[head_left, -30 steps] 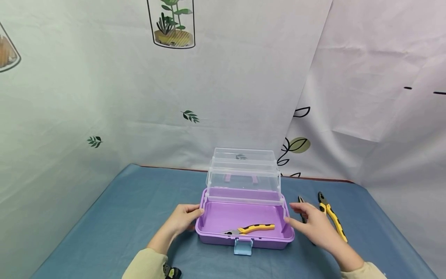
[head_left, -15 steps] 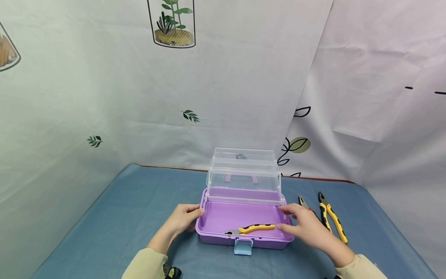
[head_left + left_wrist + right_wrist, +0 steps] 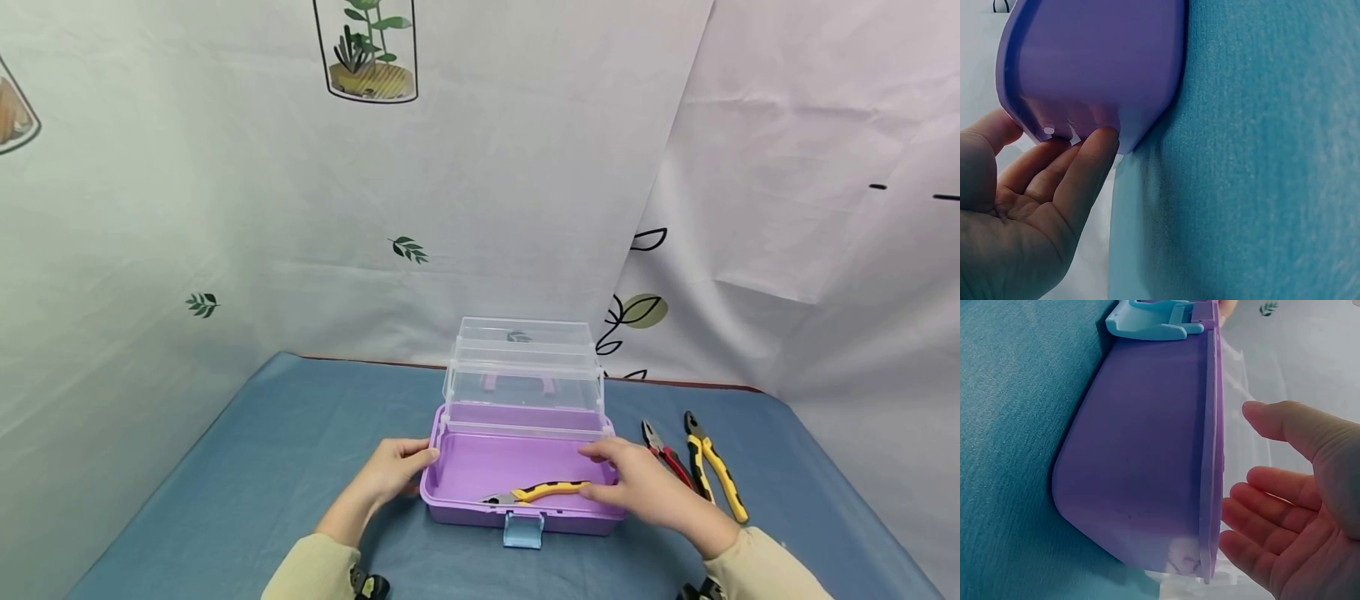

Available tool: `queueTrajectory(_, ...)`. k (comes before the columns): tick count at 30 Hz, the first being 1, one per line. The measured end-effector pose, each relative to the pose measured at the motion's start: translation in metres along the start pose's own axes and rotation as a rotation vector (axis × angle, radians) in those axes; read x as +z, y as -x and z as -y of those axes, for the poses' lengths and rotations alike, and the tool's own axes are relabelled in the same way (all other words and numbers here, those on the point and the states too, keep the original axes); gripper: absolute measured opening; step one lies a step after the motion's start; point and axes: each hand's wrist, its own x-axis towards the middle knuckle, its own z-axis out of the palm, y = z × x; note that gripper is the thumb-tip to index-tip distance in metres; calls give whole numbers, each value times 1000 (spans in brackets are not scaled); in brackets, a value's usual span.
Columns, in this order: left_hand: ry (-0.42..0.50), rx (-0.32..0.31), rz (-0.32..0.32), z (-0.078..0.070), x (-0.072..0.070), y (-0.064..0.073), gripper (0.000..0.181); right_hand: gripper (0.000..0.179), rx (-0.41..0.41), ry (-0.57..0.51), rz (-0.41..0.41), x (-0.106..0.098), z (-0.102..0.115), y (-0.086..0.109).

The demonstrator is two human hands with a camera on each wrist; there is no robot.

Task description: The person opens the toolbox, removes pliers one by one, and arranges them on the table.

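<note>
A purple plastic toolbox (image 3: 495, 454) stands on the table with its clear lid (image 3: 525, 375) raised and its light blue latch (image 3: 522, 531) hanging down in front. My left hand (image 3: 393, 468) grips the box's left rim, thumb on the edge and fingers against the outer wall (image 3: 1100, 69). Inside the box, near the front, lies a pair of pliers (image 3: 551, 490) with yellow and black handles. Over the box's right side is my right hand (image 3: 637, 483), thumb and fingers spread apart, holding nothing. Its thumb is right at the end of the pliers' handle in the head view.
Right of the box, red-handled pliers (image 3: 670, 461) and another yellow-and-black pair of pliers (image 3: 708, 467) lie on the blue tablecloth (image 3: 315, 425). A patterned white curtain (image 3: 525, 167) hangs behind the table.
My right hand has moved left from the box's right rim to over its inside, close to the pliers' handle, uncovering the red-handled pliers. My left hand keeps its grip on the rim.
</note>
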Motion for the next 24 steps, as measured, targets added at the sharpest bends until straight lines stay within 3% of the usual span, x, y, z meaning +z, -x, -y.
queueTrajectory(24,3,3,10,1,0,-1,45,50,-84,31,214,14,-4,-25)
